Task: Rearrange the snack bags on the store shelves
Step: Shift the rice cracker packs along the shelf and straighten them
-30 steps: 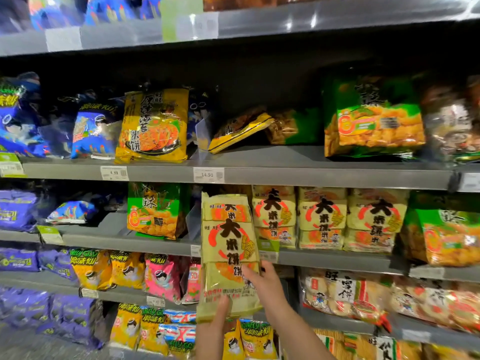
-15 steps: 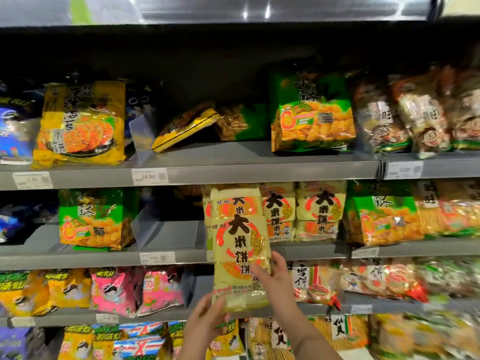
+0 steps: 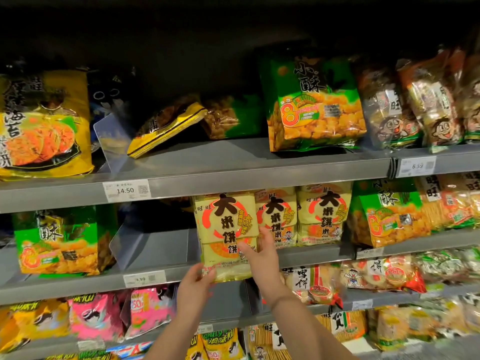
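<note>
A pale yellow rice cracker bag (image 3: 225, 224) with a red ring and black characters stands upright in front of the middle shelf (image 3: 78, 287). My left hand (image 3: 194, 289) grips its bottom left corner from below. My right hand (image 3: 261, 255) holds its lower right edge, fingers across the front. Two matching yellow bags (image 3: 322, 214) stand on the shelf just to its right. The held bag's top reaches the underside of the upper shelf (image 3: 233, 183).
A green snack bag (image 3: 58, 242) stands left on the middle shelf beside a clear divider (image 3: 145, 245). Green and yellow bags (image 3: 314, 105) fill the upper shelf, one yellow bag (image 3: 166, 128) lying tilted. Pink and yellow bags (image 3: 98, 315) line the lower shelf.
The yellow bag has risen and moved toward the shelf slot left of the matching bags. Both hands stayed on its lower part. The view shifted closer and to the right.
</note>
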